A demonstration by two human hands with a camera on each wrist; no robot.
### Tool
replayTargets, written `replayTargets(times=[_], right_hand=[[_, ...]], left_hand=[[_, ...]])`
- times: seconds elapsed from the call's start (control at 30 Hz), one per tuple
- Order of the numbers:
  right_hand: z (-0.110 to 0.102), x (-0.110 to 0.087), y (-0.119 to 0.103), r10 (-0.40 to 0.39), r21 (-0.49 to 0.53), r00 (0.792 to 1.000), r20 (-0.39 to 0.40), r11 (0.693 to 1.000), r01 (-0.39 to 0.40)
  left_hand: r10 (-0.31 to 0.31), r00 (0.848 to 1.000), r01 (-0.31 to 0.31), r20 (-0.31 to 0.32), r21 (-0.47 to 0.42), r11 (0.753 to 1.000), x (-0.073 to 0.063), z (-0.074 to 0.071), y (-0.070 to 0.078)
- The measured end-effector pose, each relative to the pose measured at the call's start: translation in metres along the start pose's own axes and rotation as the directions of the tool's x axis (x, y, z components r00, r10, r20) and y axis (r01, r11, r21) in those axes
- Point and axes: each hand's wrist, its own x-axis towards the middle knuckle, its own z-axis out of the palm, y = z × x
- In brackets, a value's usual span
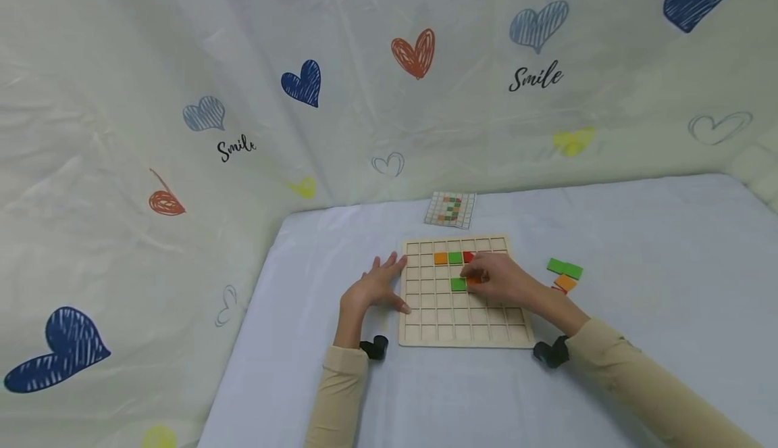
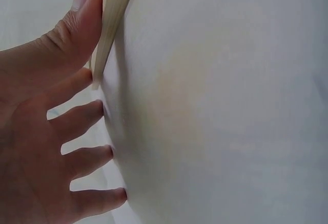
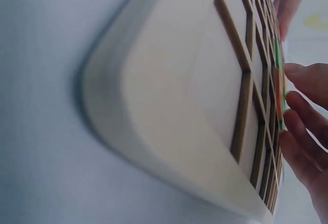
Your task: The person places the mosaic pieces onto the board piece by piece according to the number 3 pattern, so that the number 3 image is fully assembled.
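Observation:
A pale wooden grid board [image 1: 434,316] lies on the white cloth. My right hand [image 1: 501,279] is over its upper middle, with bent thumb and fingers holding an orange tile [image 1: 473,280] at the grid. In the right wrist view, the fingertips [image 3: 293,69] meet this orange tile [image 3: 279,93] low against the board. Left of it sits a green tile [image 1: 458,284]. One row up are an orange tile [image 1: 440,259], a green tile [image 1: 455,258] and a partly covered red tile [image 1: 468,257]. My left hand [image 1: 373,286], fingers spread, rests against the board's left edge.
Right of the board lie loose tiles: green ones [image 1: 565,267], an orange one [image 1: 566,282] and a mostly covered red one. Behind the board is a small printed pattern card [image 1: 450,210]. A curtain with printed hearts [image 1: 415,53] hangs behind the table [image 1: 644,265].

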Motion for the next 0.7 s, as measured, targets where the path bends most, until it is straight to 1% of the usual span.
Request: replayTargets(times=[0.2, 0.47, 0.57, 0.7], right_hand=[[-0.007, -0.01, 0.002, -0.009, 0.008, 0.999, -0.037, 1.0, 0.01], [-0.017, -0.022, 0.006, 0.041, -0.02, 0.995, -0.092, 0.999, -0.043], [-0.02, -0.029, 0.009, 0.027, -0.017, 0.993, -0.116, 0.999, -0.03], [-0.025, -0.034, 0.014, 0.021, -0.009, 0.99, -0.143, 1.0, -0.022]], left_hand=[[0.004, 1.0, -0.004, -0.002, 0.008, 1.0, 0.0, 0.0, 0.001], [-0.008, 1.0, 0.008, -0.002, 0.015, 1.0, -0.001, 0.0, 0.003], [-0.007, 1.0, 0.007, 0.003, 0.03, 1.0, 0.0, 0.001, 0.003], [-0.011, 1.0, 0.011, -0.005, 0.038, 0.999, 0.001, 0.001, 0.003]])
